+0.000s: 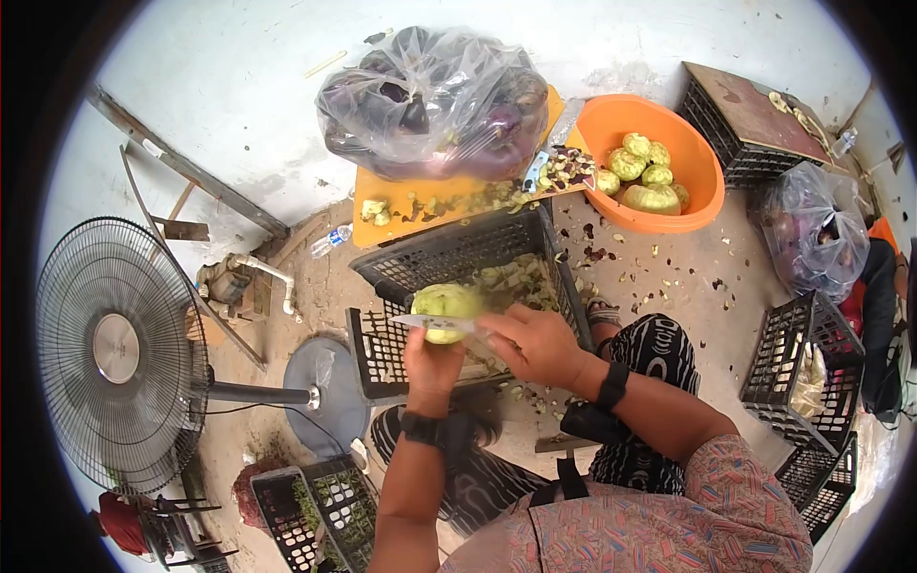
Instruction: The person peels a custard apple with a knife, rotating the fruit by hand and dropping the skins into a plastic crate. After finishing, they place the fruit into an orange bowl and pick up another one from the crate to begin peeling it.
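My left hand is closed around the underside of a peeled, pale green round eggplant and holds it up over a black plastic crate. In my right hand is a knife, its blade lying across the near face of the eggplant. Inside the crate below is a heap of pale peelings. An orange basin beyond the crate, to the right, holds several peeled eggplants.
A clear bag of dark purple eggplants sits on an orange board behind the crate. A floor fan stands left. Black crates and another bag are at right. Peel scraps litter the floor.
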`<act>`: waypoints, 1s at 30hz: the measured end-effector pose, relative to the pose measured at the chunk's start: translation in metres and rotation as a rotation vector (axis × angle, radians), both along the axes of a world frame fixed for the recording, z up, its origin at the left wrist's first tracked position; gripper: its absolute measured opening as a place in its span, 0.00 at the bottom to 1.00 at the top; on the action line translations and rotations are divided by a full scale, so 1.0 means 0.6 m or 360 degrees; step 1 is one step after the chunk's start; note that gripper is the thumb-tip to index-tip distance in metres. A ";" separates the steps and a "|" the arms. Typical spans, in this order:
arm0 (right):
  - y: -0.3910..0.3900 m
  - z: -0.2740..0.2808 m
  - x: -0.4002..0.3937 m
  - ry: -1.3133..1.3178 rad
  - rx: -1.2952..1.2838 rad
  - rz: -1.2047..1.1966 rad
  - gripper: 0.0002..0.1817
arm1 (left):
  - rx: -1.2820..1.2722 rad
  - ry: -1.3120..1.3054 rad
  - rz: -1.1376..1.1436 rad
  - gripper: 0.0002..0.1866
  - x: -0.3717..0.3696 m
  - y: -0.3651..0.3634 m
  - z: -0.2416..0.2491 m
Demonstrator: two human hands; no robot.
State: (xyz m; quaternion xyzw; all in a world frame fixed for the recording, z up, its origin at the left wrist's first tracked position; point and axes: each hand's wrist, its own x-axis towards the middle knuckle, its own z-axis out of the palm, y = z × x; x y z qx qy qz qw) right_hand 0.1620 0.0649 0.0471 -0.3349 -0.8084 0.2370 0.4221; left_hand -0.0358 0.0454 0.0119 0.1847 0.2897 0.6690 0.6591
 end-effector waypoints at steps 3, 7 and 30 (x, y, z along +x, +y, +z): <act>0.003 0.001 0.001 0.0017 0.0027 0.0001 0.13 | -0.0041 0.0083 -0.0033 0.33 0.006 -0.002 0.003; 0.006 -0.002 0.003 0.0016 0.0106 -0.0022 0.13 | -0.0035 0.0140 -0.0022 0.32 0.009 -0.002 0.004; 0.016 -0.002 0.021 0.0027 0.0089 -0.0130 0.12 | -0.0057 0.0410 0.0095 0.36 0.001 -0.018 0.035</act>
